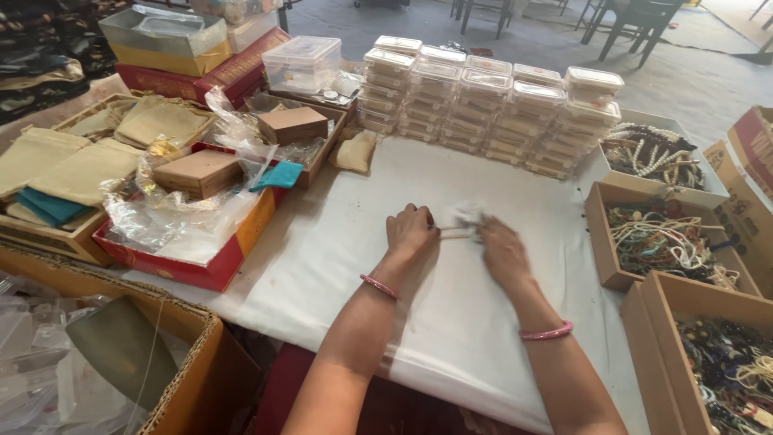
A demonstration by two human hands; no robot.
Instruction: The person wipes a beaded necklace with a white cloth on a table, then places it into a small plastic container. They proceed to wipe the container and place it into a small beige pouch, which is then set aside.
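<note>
Bead string [456,233], thin and tan, runs level between two bare hands over a white cloth [419,314] that covers the table. Left hand [410,231] is curled, knuckles up, pinching one end of the string. Right hand [502,251] is blurred; it touches the other end and a small clear bag [469,216] just above it, but its grip cannot be made out. Each wrist wears a pink bangle.

Behind the hands, clear boxes [491,105] stand in stacked rows along the cloth's far edge. To the right, three open cardboard boxes [602,242] hold tangled bead necklaces. To the left, a red tray [189,270] carries crumpled plastic wrap and small brown boxes [199,171], with beige pouches [80,165] beyond it. A small beige pouch lies near the clear stacks.
</note>
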